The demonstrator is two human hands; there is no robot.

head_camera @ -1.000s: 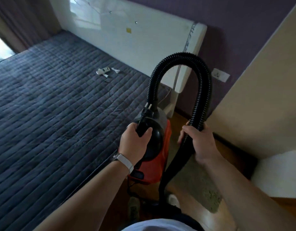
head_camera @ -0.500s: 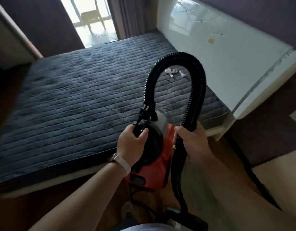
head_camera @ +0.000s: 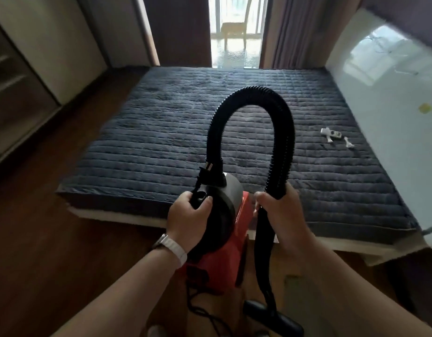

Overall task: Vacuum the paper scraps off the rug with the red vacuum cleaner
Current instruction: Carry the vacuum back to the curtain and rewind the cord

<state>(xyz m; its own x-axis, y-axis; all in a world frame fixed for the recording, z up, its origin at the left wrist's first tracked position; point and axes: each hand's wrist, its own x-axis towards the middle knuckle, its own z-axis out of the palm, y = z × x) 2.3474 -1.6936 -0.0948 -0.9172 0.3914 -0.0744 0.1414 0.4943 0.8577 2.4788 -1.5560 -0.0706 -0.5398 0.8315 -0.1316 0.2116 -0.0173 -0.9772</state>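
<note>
Head view: the step in hand looks like carrying and setting up, not yet cleaning. The left hand [head_camera: 188, 212], with a white watch band [head_camera: 173, 249] on its wrist, is clenched round the black top handle of the red vacuum cleaner [head_camera: 224, 259] and holds the body above the wooden floor [head_camera: 39, 239]. The right hand [head_camera: 280, 212] is wrapped round the black ribbed hose [head_camera: 254, 93] just where it comes down from its arch. From that grip the wand drops toward six o'clock to the floor nozzle [head_camera: 273, 317], which hangs near the bottom edge of the frame, off the rug.

The dark quilted rug [head_camera: 161, 142] fills the middle of the frame, with its near edge just past the hands. The paper scraps [head_camera: 331, 135], a few white bits close together, lie on it at about two o'clock from the right hand, well apart from it and near the rug's right edge beside a glossy white panel [head_camera: 392, 117].

A plug [head_camera: 206, 170] sits tucked by the hose socket at twelve o'clock from the left hand, and loose black cord [head_camera: 198, 310] dangles below the body. So I judge the machine is not plugged in. The next move probably calls for setting the body down, powering it, then swinging the nozzle up and out toward two o'clock onto the scraps
</note>
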